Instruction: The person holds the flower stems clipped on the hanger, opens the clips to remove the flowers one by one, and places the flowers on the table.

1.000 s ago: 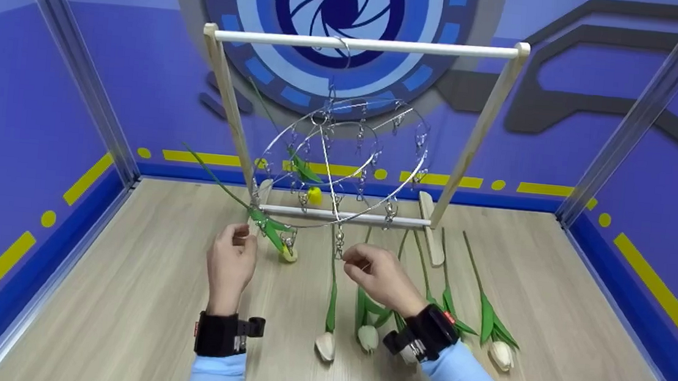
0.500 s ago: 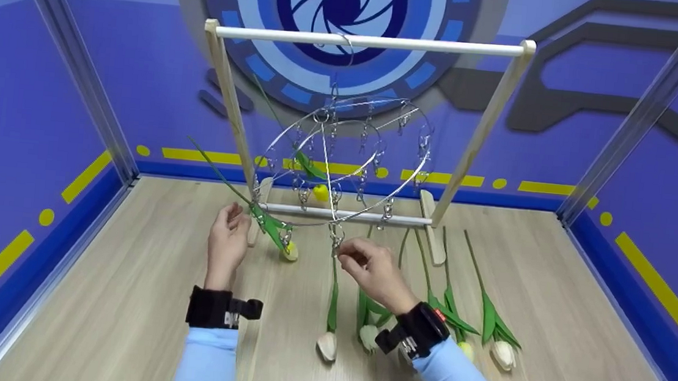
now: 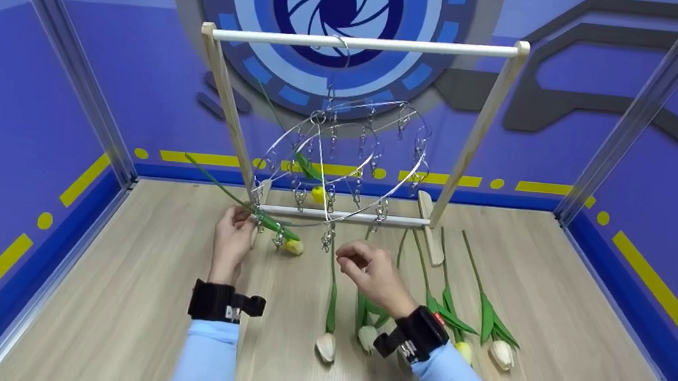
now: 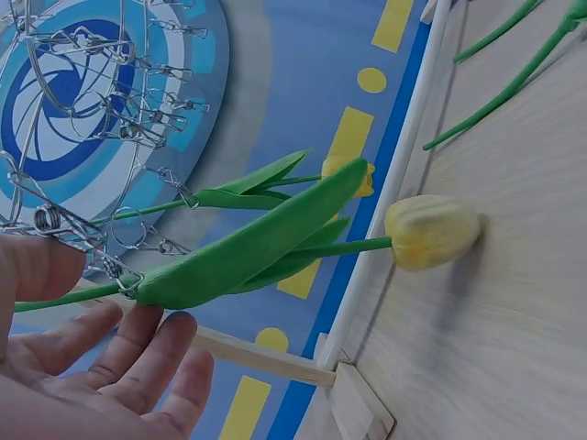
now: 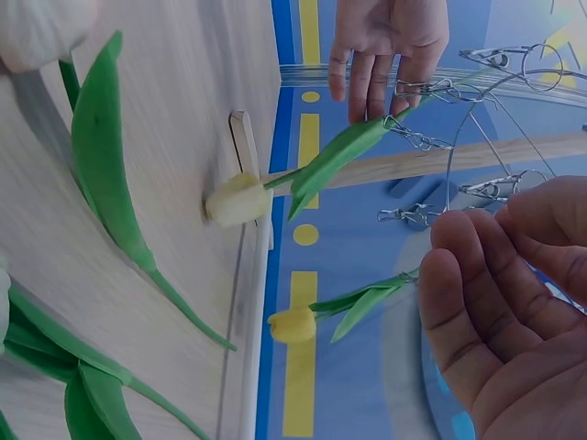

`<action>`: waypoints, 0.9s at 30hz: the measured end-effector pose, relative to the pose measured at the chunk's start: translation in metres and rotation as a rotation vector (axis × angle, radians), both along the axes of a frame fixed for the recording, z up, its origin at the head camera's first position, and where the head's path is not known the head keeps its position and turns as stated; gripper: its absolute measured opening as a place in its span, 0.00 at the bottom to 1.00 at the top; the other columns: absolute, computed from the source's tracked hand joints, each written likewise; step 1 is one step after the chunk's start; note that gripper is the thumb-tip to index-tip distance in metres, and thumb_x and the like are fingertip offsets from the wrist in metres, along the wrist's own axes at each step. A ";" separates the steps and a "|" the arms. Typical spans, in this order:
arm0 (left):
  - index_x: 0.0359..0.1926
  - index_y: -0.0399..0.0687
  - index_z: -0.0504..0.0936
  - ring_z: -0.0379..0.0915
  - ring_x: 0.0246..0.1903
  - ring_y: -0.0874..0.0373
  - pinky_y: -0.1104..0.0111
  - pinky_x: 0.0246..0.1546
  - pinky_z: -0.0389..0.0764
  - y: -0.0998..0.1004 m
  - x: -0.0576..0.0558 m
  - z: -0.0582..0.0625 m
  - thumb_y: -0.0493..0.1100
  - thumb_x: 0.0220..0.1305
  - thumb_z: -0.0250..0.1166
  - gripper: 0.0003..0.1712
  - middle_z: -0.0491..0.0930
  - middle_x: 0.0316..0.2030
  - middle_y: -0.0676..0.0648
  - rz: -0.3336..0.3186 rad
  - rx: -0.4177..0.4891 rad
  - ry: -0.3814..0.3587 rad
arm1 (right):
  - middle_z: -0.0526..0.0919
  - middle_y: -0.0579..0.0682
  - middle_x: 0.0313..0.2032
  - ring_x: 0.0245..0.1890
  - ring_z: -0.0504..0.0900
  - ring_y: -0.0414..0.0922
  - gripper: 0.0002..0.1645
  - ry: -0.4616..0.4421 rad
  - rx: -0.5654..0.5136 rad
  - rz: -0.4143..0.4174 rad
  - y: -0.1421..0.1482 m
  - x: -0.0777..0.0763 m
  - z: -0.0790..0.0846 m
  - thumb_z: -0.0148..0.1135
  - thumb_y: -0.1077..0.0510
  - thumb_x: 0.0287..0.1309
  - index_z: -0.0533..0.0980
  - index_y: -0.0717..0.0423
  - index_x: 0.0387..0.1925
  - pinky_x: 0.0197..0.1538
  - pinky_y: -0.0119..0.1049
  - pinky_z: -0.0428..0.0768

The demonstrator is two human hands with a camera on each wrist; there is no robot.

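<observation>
A pale yellow tulip point(image 4: 433, 233) hangs by its stem from a metal clip point(image 4: 119, 273) on a round wire hanger point(image 3: 343, 215), its head tilted down. Beside that clip is my left hand point(image 3: 233, 239), its relaxed fingertips point(image 4: 174, 335) touching the tulip's green leaf from below, thumb on the other side. My right hand point(image 3: 376, 273) is raised to the right of the hanger's front clip point(image 3: 327, 238). Its fingers point(image 5: 459, 252) are loosely bent with nothing between them. Farther back, a bright yellow tulip point(image 5: 292, 325) also hangs from the hanger.
The hanger hooks over the top bar point(image 3: 413, 46) of a wooden rack point(image 3: 485, 129). Several tulips lie on the table, among them a white tulip point(image 3: 326, 347) in front and another white tulip point(image 3: 502, 355) at the right. A blue patterned wall point(image 3: 157, 89) stands behind.
My left hand has moved forward to the clipped tulip. The tulip has swung a little, its head now slightly higher, and the hanger has turned slightly. My right hand has shifted slightly left.
</observation>
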State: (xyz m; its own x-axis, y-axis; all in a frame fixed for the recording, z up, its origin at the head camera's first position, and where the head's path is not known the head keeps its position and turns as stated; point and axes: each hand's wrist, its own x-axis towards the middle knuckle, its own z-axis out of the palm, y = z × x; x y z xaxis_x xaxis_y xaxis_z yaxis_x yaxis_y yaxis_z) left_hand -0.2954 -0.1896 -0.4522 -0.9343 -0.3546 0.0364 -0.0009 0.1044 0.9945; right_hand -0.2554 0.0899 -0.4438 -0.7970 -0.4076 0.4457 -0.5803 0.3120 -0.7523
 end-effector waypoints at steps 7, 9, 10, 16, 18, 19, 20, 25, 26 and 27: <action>0.54 0.30 0.80 0.78 0.47 0.47 0.72 0.41 0.75 0.007 0.003 -0.008 0.29 0.69 0.61 0.14 0.82 0.48 0.34 0.004 -0.098 0.051 | 0.87 0.55 0.37 0.32 0.84 0.43 0.06 0.002 -0.001 0.005 0.001 0.002 -0.002 0.63 0.66 0.68 0.83 0.62 0.43 0.37 0.30 0.81; 0.52 0.30 0.80 0.79 0.47 0.45 0.72 0.40 0.76 0.010 0.004 -0.008 0.28 0.68 0.61 0.13 0.82 0.46 0.35 0.008 -0.110 0.066 | 0.87 0.54 0.37 0.32 0.83 0.42 0.05 0.009 -0.005 0.007 0.001 0.004 -0.002 0.63 0.66 0.68 0.83 0.62 0.42 0.37 0.30 0.82; 0.50 0.30 0.80 0.80 0.47 0.43 0.73 0.39 0.76 0.010 0.005 -0.009 0.28 0.67 0.62 0.12 0.82 0.45 0.34 0.008 -0.116 0.075 | 0.87 0.54 0.37 0.32 0.83 0.42 0.05 0.009 -0.008 0.008 0.001 0.004 -0.001 0.63 0.66 0.68 0.83 0.61 0.42 0.36 0.30 0.82; 0.44 0.33 0.79 0.83 0.47 0.42 0.65 0.46 0.82 0.016 0.016 -0.006 0.28 0.66 0.65 0.07 0.83 0.43 0.36 -0.023 -0.191 0.122 | 0.87 0.55 0.37 0.32 0.85 0.44 0.05 0.004 -0.027 0.006 0.002 0.008 0.001 0.63 0.66 0.68 0.83 0.63 0.42 0.37 0.31 0.83; 0.43 0.33 0.79 0.83 0.47 0.42 0.58 0.51 0.81 0.018 0.020 -0.004 0.28 0.66 0.65 0.06 0.83 0.43 0.36 -0.049 -0.212 0.136 | 0.88 0.56 0.38 0.32 0.86 0.45 0.06 0.004 -0.032 0.003 0.004 0.009 0.002 0.63 0.66 0.68 0.83 0.64 0.43 0.37 0.32 0.83; 0.43 0.34 0.79 0.82 0.47 0.42 0.55 0.54 0.81 0.019 0.022 -0.003 0.28 0.65 0.66 0.07 0.83 0.43 0.36 -0.064 -0.227 0.141 | 0.88 0.56 0.38 0.32 0.86 0.46 0.06 0.007 -0.034 0.001 0.004 0.009 0.002 0.63 0.66 0.69 0.83 0.64 0.43 0.37 0.32 0.84; 0.43 0.33 0.78 0.82 0.48 0.41 0.53 0.55 0.80 0.020 0.023 -0.002 0.28 0.64 0.66 0.07 0.82 0.43 0.36 -0.077 -0.237 0.149 | 0.88 0.56 0.38 0.33 0.86 0.47 0.06 0.005 -0.037 0.000 0.005 0.010 0.003 0.63 0.66 0.69 0.83 0.64 0.44 0.37 0.32 0.84; 0.42 0.33 0.79 0.81 0.50 0.38 0.50 0.59 0.78 0.027 0.029 0.000 0.30 0.59 0.70 0.11 0.82 0.43 0.35 -0.124 -0.265 0.177 | 0.88 0.54 0.37 0.32 0.86 0.46 0.06 0.001 -0.032 -0.007 0.007 0.013 0.005 0.62 0.67 0.68 0.84 0.63 0.43 0.37 0.32 0.84; 0.42 0.33 0.78 0.81 0.51 0.38 0.49 0.59 0.78 0.029 0.030 -0.001 0.30 0.58 0.71 0.12 0.82 0.43 0.35 -0.132 -0.256 0.183 | 0.88 0.54 0.37 0.32 0.86 0.46 0.06 0.000 -0.035 -0.004 0.007 0.013 0.005 0.62 0.67 0.68 0.84 0.63 0.42 0.37 0.32 0.84; 0.42 0.33 0.78 0.81 0.51 0.37 0.49 0.60 0.77 0.031 0.031 -0.001 0.30 0.57 0.72 0.13 0.83 0.43 0.35 -0.140 -0.246 0.187 | 0.88 0.54 0.36 0.31 0.86 0.47 0.06 -0.001 -0.038 -0.003 0.007 0.013 0.005 0.62 0.68 0.68 0.84 0.63 0.42 0.37 0.32 0.84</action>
